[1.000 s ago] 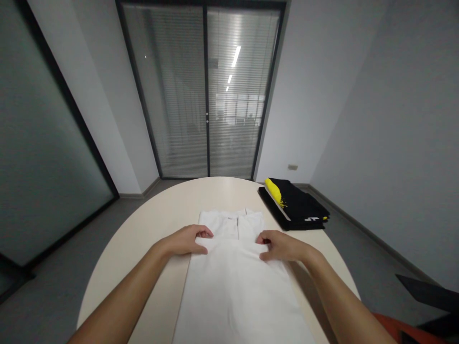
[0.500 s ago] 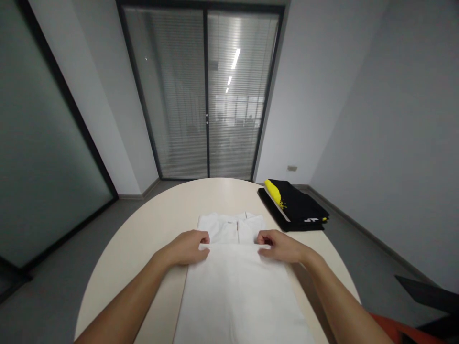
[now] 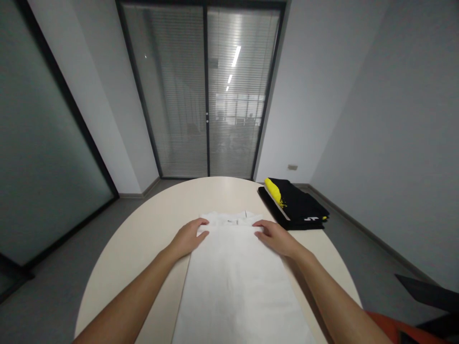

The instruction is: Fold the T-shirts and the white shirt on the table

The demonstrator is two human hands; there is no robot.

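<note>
Both hands have slid up the frame since the earlier pictures, carrying the folded edge of the white shirt (image 3: 236, 272) over most of the collar, so that only a thin strip of it shows near the middle of the frame. What lies under the fold is hidden, the shirt's lower end is cut off by the bottom edge, and the small mark at the collar is too small to make out.

At left of centre, the left hand (image 3: 187, 235) lies nearly flat and open, palm down, fingers pressed on the fold's left corner; it grips nothing. Right of centre, the right hand (image 3: 275, 235) lies the same way on the right corner, fingers spread and flat. The shirt rests lengthwise along the middle of the round pale desk (image 3: 143, 229).

Further right, near the desk's far rim and well apart from the hands, sits a folded black and yellow garment stack (image 3: 294, 204). A dark and orange shape (image 3: 412, 325), perhaps a chair, is cut off at lower right.
</note>
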